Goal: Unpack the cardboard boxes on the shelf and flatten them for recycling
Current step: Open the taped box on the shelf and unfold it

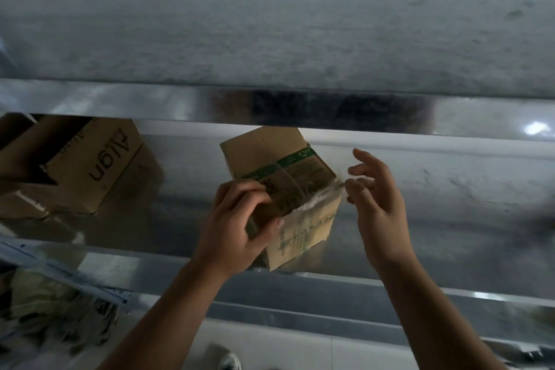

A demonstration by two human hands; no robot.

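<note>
Gripping the small brown green-printed cardboard box (pixel 270 150), the left hand (pixel 237 219) steadies it, probably so the right hand (pixel 381 204), fingers spread, can peel its clear tape (pixel 315 204).

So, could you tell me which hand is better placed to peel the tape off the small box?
Probably the right hand: free, fingertips beside the loose tape; the left hand grips the box.

Grey mottled wall (pixel 270 24), pale tiled floor (pixel 300 351), shoe tip (pixel 229 362) (blurred), indistinct clutter (pixel 45 309) lower left
</note>
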